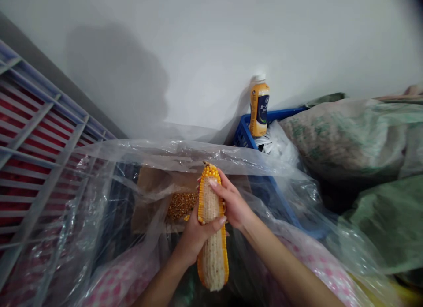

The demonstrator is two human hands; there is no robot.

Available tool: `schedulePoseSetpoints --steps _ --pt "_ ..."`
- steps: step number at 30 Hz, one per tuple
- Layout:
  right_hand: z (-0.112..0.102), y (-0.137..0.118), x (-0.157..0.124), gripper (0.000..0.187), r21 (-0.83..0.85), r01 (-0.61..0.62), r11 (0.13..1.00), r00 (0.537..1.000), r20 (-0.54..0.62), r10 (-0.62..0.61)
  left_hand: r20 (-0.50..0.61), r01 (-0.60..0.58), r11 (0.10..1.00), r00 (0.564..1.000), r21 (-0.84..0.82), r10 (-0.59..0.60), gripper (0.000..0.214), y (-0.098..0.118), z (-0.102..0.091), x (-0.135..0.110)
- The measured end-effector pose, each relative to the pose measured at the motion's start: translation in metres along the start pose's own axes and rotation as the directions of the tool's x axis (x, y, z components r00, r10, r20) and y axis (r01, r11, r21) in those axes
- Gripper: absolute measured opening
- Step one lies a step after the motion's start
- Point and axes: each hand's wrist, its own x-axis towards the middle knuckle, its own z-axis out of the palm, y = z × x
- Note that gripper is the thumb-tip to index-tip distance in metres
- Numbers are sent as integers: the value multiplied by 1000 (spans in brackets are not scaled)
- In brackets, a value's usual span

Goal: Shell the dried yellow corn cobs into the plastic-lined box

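Observation:
An ear of corn (213, 254) is held upright in front of me, its tip pointing away. A broad strip of bare pale cob faces up, with yellow kernels along both sides and around the tip. My left hand (200, 230) wraps the middle from the left, thumb across the bare cob. Higher up, my right hand (231, 201) grips the right side near the tip, thumb on the cob. Beyond and below, a heap of loose kernels (181, 204) lies against a cardboard piece (148, 190) inside clear plastic sheeting (185, 152).
At left stands a slatted plastic crate (42, 152) with red behind its slats. A blue basket (244, 132) at right holds a yellow drink bottle (259, 108) and a white bag (280, 144). Bulky sacks (346, 135) sit farther right. A white wall (205, 55) rises behind.

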Motion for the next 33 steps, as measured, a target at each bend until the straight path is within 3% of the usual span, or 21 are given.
schedulePoseSetpoints --steps 3,9,15,21,25,33 --pt "0 0 -1 57 7 12 1000 1000 -5 -12 -11 -35 999 999 35 35 60 -2 -2 2" --pt "0 -5 2 45 51 -96 994 995 -31 98 17 -67 994 998 85 66 47 -5 -3 4" --pt "-1 -2 2 29 19 5 1000 1000 17 -5 -16 -70 989 997 128 72 51 -6 -3 4" --pt "-1 -4 -1 38 38 -14 999 1000 21 13 16 -22 996 1000 88 21 56 -6 -2 4" --pt "1 -6 -3 48 39 -33 999 999 -10 34 22 -55 994 998 93 53 51 -6 -3 5" --pt "-2 -2 6 35 34 -51 998 998 -38 52 30 -74 989 997 127 71 44 -7 -2 6"
